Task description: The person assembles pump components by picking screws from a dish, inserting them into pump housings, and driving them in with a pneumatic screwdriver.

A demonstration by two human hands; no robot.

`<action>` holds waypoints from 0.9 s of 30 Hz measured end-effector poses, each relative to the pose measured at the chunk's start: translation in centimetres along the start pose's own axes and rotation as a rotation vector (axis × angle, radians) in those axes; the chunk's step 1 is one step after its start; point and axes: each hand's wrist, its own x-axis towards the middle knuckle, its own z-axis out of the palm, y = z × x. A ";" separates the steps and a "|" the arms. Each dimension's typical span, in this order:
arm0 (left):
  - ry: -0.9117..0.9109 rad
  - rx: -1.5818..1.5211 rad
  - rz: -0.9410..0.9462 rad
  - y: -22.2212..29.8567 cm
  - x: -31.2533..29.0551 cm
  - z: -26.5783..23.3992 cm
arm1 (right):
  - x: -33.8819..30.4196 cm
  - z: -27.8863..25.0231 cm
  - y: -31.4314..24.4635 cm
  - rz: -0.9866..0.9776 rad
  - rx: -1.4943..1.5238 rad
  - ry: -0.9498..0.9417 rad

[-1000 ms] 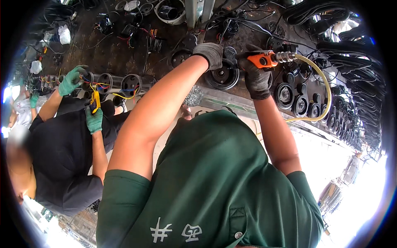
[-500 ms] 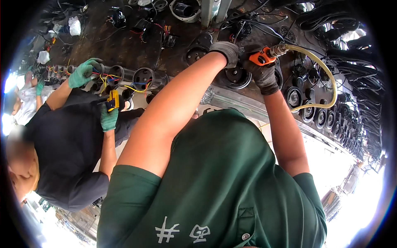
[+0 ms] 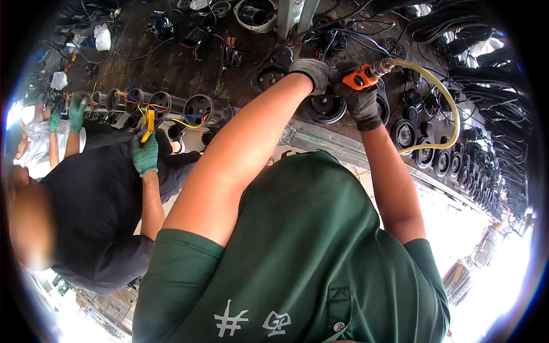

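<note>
My right hand (image 3: 363, 106), in a dark grey work glove, is wrapped round an orange air tool (image 3: 358, 78). A metal fitting joins the tool to a pale yellow hose (image 3: 449, 91). What the tool's tip touches is hidden. My left hand (image 3: 311, 73), in a grey knit glove, reaches in beside the tool; its fingers are out of sight, so any hold is hidden. Just below both hands sits a black round housing (image 3: 326, 108) at the bench edge. Another dark round part (image 3: 270, 76) lies left of my left hand.
A metal post (image 3: 289, 20) rises from the dark bench (image 3: 148, 63). Rows of black round parts (image 3: 442, 163) and bundled black cables (image 3: 486, 94) fill the right. At left, a co-worker in green gloves (image 3: 145, 155) holds a yellow tool (image 3: 148, 126) by cylindrical housings with coloured wires (image 3: 199, 107).
My hands and the orange tool stay almost in place. The co-worker's one hand moved farther left along the housings, and the yellow tool turned and rose slightly.
</note>
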 end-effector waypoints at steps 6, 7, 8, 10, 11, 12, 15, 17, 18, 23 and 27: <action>-0.016 -0.008 -0.030 0.0 0.2 0.1 | 0.0 0.1 -0.9 0.049 -0.010 0.003; -0.014 -0.007 -0.028 0.0 0.2 0.3 | 0.0 0.1 -0.6 0.047 -0.012 0.004; 0.014 -0.020 -0.037 0.0 0.4 0.5 | 0.0 0.2 -0.5 0.054 0.054 0.004; 0.042 -0.030 -0.045 -0.3 0.7 0.8 | 0.1 0.1 -0.5 0.059 0.120 0.006; 0.059 -0.044 -0.028 -0.7 0.8 1.1 | 0.1 0.2 -1.1 0.083 0.042 0.007; 0.076 -0.057 -0.012 -1.0 0.9 1.4 | 0.2 0.3 -1.5 0.106 -0.037 0.008; 0.191 -0.123 0.105 -1.9 0.3 2.4 | 0.6 -1.2 -1.8 -0.030 0.072 0.046; 0.316 -0.489 0.112 -2.4 -1.0 3.2 | -0.2 -1.7 -4.0 0.000 0.380 0.142; 0.441 -0.856 0.119 -2.7 -1.9 3.6 | -0.6 -2.2 -5.7 0.025 0.472 0.160; 0.332 -1.886 0.104 -1.9 -10.9 5.6 | -3.1 -3.4 -6.0 0.036 0.967 0.270; 0.296 -1.951 -0.034 -0.7 -13.3 7.8 | -4.9 -2.0 -6.4 0.191 1.197 0.334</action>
